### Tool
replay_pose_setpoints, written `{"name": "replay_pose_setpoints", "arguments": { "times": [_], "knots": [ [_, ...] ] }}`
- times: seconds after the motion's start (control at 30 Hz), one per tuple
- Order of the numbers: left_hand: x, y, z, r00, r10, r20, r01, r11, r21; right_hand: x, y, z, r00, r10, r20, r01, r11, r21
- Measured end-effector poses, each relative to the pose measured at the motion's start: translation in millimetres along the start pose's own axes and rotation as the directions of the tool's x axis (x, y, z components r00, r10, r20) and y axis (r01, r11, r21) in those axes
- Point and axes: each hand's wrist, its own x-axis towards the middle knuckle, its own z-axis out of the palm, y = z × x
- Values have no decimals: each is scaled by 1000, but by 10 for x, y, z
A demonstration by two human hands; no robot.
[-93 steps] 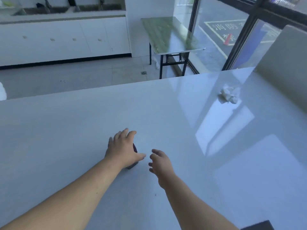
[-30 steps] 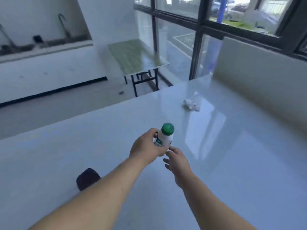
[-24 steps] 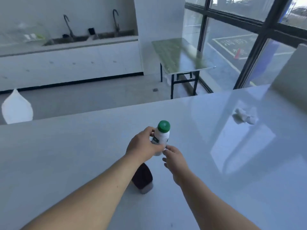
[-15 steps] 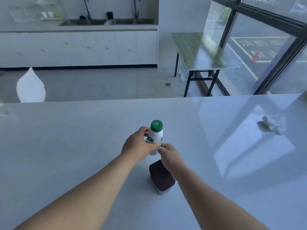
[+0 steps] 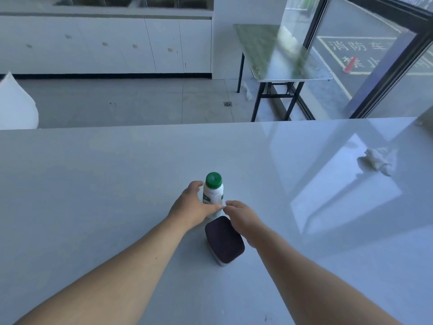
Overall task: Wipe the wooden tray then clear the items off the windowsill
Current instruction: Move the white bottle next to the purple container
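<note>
A small white bottle (image 5: 213, 193) with a green cap stands upright on the white counter (image 5: 93, 184), right behind a dark, white-based box-like object (image 5: 224, 240). My left hand (image 5: 191, 208) wraps around the bottle's left side. My right hand (image 5: 242, 220) hovers just to the right of the bottle's base, fingertips close to the left thumb, fingers loosely curled and holding nothing. No wooden tray or windowsill is in view.
A crumpled white tissue (image 5: 377, 161) lies at the counter's right. Beyond the counter's far edge are floor, white cabinets (image 5: 117, 45), a green-topped folding table (image 5: 278, 52) by the window, and a white chair back (image 5: 16, 106) at left.
The bottle came down from mid-air and now stands on the counter behind the dark object. My view swung left and tilted down. Both hands lowered with the bottle.
</note>
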Motion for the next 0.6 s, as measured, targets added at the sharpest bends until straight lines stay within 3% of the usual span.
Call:
{"name": "replay_pose_setpoints", "arguments": {
  "times": [0.1,0.23,0.3,0.43,0.6],
  "knots": [
    [-205,61,-102,991,34,-129,-40,998,-38,-124,124,-180,991,-57,-124,53,998,-37],
    [-456,446,-260,930,214,-300,-209,977,50,-445,367,-675,906,-219,-361,84,932,-353],
    [-522,881,-212,891,342,-298,-302,937,173,-640,535,-1052,861,-290,-417,62,875,-481],
    [-673,1822,403,843,538,-19,-474,758,448,-1109,1034,-1879,794,-294,-532,-64,831,-553],
    [-1216,2779,1991,754,570,325,-650,582,488,-1967,2087,-2969,693,-200,-693,-251,833,-492]
  ]
}}
